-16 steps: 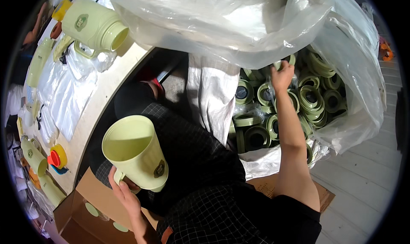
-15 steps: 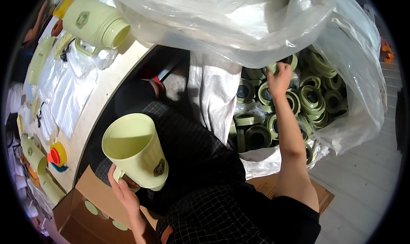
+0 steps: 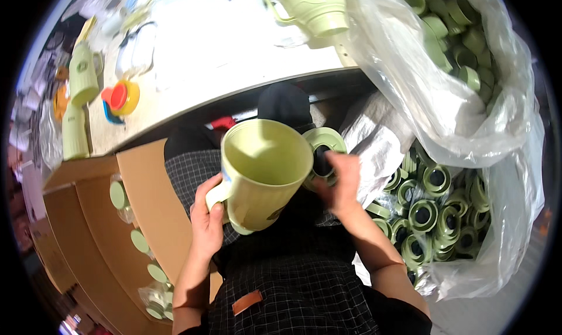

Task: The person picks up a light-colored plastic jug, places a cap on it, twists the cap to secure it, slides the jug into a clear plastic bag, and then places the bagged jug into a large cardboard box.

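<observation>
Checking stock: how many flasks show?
4: one flask in the left hand, a second at top centre, a third far left, a fourth below it. More may be hidden.

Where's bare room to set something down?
Tabletop: narrow strip along the near edge, right of the red-and-yellow piece; glare hides much beyond. Floor: grey patch between lower bag and right sleeve. Crowded: above the lap (left hand with mug, right hand with green collar), lower bag, upper bag, table's left end around green bottles.

counter: pale top, red-and-yellow round piece near the edge, blue bit right beside it
cardboard box: brown, sitting open
</observation>
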Available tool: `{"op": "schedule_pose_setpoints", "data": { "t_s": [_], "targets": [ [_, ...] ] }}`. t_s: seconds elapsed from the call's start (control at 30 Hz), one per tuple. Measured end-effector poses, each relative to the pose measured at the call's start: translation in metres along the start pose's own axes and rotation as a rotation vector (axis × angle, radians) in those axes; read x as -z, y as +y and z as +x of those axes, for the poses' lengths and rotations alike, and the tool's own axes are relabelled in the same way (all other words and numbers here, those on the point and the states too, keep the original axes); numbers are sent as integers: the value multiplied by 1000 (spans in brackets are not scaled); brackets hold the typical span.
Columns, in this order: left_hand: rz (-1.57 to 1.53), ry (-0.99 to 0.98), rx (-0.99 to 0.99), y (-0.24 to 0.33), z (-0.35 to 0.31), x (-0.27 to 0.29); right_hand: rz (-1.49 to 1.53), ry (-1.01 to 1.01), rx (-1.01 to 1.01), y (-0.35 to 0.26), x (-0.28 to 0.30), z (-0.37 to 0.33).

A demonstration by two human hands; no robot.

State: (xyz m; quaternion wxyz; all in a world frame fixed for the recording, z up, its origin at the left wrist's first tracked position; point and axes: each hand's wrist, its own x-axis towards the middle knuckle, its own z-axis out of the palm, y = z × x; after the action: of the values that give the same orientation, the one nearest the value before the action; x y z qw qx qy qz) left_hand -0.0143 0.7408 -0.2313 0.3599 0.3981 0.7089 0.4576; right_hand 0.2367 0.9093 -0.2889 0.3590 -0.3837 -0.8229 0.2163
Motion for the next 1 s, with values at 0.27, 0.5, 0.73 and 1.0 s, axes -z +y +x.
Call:
{"op": "schedule_pose_setpoints", "data": {
  "t_s": [0.27, 0.5, 0.73, 1.0],
  "targets": [
    [-128, -147, -156, 2, 14, -1, 568, -129, -201, -15, 40, 83],
    [-228, -194, -150, -8, 22, 0, 269, -468, 491, -50, 41, 100],
    [-38, -163, -74, 0, 1, -9, 214, -482, 317, -69, 36, 90],
    [-101, -246, -150, -12, 26, 16, 156, -681, 352, -106, 57, 98]
  ]
}}
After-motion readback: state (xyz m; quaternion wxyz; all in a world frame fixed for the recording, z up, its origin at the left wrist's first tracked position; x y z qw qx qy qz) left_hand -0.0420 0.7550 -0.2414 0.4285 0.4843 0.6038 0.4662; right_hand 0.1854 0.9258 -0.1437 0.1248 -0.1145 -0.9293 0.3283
